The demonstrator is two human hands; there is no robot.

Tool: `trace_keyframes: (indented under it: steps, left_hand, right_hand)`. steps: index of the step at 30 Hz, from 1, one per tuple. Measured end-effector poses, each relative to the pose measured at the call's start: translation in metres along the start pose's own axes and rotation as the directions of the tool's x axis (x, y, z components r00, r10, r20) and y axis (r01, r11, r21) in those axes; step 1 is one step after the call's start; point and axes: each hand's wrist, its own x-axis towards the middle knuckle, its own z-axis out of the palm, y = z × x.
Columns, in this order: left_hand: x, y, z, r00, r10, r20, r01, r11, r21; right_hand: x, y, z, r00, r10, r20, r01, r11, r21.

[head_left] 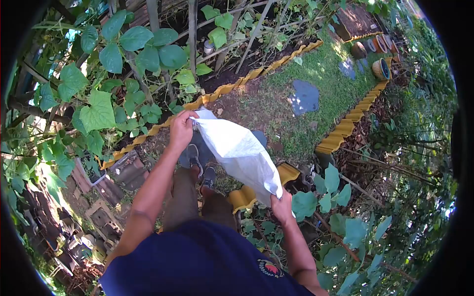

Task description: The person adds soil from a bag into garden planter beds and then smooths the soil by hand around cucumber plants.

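A white sack (234,143), which looks like woven plastic, is stretched between my two hands above the ground. My left hand (182,129) is closed on its upper left corner, fingers wrapped over the edge. At the lower right, my right hand (282,204) pinches the opposite corner. Sunlight falls on the upper part of the sack, and its lower side is in shade. Below it show my shoes (209,176) on the path, partly covered by the cloth.
Yellow wavy edging tiles (353,118) line both sides of a grass path (276,108) with flat stepping stones (303,97). Leafy vines on poles (192,39) rise at the left. Broad-leaved plants (345,232) stand beside my right arm. Pots (380,69) sit at the far end.
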Motion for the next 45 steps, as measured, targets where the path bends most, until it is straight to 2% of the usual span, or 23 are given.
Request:
trace_keyframes:
  steps: [2,5,6,9,12,13,15,16,19,20,21,22,24,26,28,29,30,31,33,35,39,41,45]
  left_hand:
    - [0.026,0.004,0.015,0.998,0.062,-0.023,-0.062,0.998,-0.008]
    - [0.059,0.022,0.031,0.998,0.057,-0.013,-0.058,0.997,-0.044]
    - [0.070,0.028,0.036,0.995,0.096,-0.027,-0.097,0.994,-0.052]
    - [0.095,0.052,0.051,0.972,0.214,-0.093,-0.217,0.976,-0.021]
    - [0.123,0.067,0.070,0.957,0.238,-0.166,-0.254,0.963,-0.088]
    - [0.134,0.066,0.079,0.958,0.234,-0.165,-0.251,0.964,-0.090]
    - [0.162,0.045,0.098,0.969,0.213,-0.121,-0.220,0.975,-0.040]
    - [0.171,0.031,0.113,0.984,0.147,-0.098,-0.147,0.989,0.011]
    - [0.199,-0.003,0.128,0.984,0.079,-0.159,-0.070,0.996,0.062]
    - [0.199,-0.016,0.135,0.982,0.069,-0.174,-0.060,0.997,0.057]
    - [0.194,-0.030,0.152,0.992,-0.005,-0.122,0.018,0.994,0.106]
    - [0.197,-0.046,0.174,0.994,-0.075,-0.076,0.086,0.984,0.154]
    - [0.224,-0.041,0.190,0.958,-0.076,-0.275,0.070,0.997,-0.030]
    - [0.230,-0.012,0.195,0.970,-0.071,-0.233,0.068,0.997,-0.021]
    - [0.236,0.017,0.184,0.960,0.032,-0.277,-0.040,0.999,-0.021]
    - [0.232,0.021,0.191,0.960,-0.010,-0.279,0.006,1.000,-0.013]
    - [0.247,0.020,0.187,0.948,-0.028,-0.317,0.033,0.999,0.011]
    - [0.244,0.022,0.193,0.938,-0.073,-0.340,0.084,0.996,0.017]
    - [0.250,0.026,0.203,0.923,-0.032,-0.384,0.044,0.999,0.024]
    - [0.266,0.022,0.230,0.914,0.005,-0.405,0.037,0.995,0.097]
    - [0.263,0.048,0.291,0.862,-0.072,-0.502,0.116,0.992,0.056]
    - [0.248,0.072,0.311,0.837,-0.097,-0.539,0.154,0.986,0.063]
    - [0.235,0.114,0.350,0.845,-0.157,-0.511,0.195,0.981,0.022]
  right_hand:
    - [0.021,-0.030,-0.021,0.997,0.071,-0.042,-0.073,0.996,-0.049]
    - [0.058,-0.067,-0.046,0.996,-0.045,-0.077,0.040,0.997,-0.067]
    - [0.072,-0.077,-0.054,0.997,0.002,-0.076,-0.005,0.999,-0.044]
    - [0.108,-0.123,-0.075,0.979,-0.186,-0.087,0.169,0.970,-0.177]
    - [0.156,-0.143,-0.072,0.930,-0.324,-0.172,0.305,0.944,-0.127]
    - [0.176,-0.138,-0.064,0.903,-0.377,-0.206,0.365,0.926,-0.094]
    - [0.233,-0.119,-0.050,0.964,-0.265,-0.011,0.259,0.949,-0.180]
    - [0.244,-0.149,-0.059,0.958,-0.285,0.015,0.284,0.946,-0.155]
    - [0.260,-0.159,-0.057,0.845,-0.514,-0.148,0.518,0.855,-0.010]
    - [0.274,-0.152,-0.057,0.852,-0.484,-0.200,0.491,0.871,-0.020]
    - [0.293,-0.134,-0.066,0.956,-0.294,-0.023,0.272,0.910,-0.314]
    - [0.298,-0.128,-0.077,0.956,-0.291,0.022,0.288,0.927,-0.240]
    - [0.332,-0.135,-0.079,0.931,-0.361,0.061,0.365,0.924,-0.117]
    - [0.330,-0.124,-0.080,0.905,-0.425,0.004,0.421,0.897,-0.135]
    - [0.338,-0.129,-0.103,0.938,-0.330,0.101,0.338,0.938,-0.071]
    - [0.341,-0.130,-0.115,0.950,-0.283,0.135,0.290,0.956,-0.039]
    - [0.345,-0.113,-0.122,0.877,-0.469,0.108,0.477,0.876,-0.070]
    - [0.339,-0.129,-0.130,0.846,-0.527,0.082,0.525,0.850,0.039]
    - [0.378,-0.085,-0.149,0.908,-0.402,0.114,0.409,0.912,-0.041]
    - [0.408,-0.068,-0.179,0.895,-0.393,0.211,0.417,0.906,-0.080]
    - [0.425,0.003,-0.217,0.879,-0.381,0.285,0.407,0.913,-0.036]
    - [0.429,0.047,-0.238,0.904,-0.266,0.335,0.295,0.955,-0.038]
    - [0.432,0.088,-0.290,0.924,-0.204,0.324,0.247,0.964,-0.098]
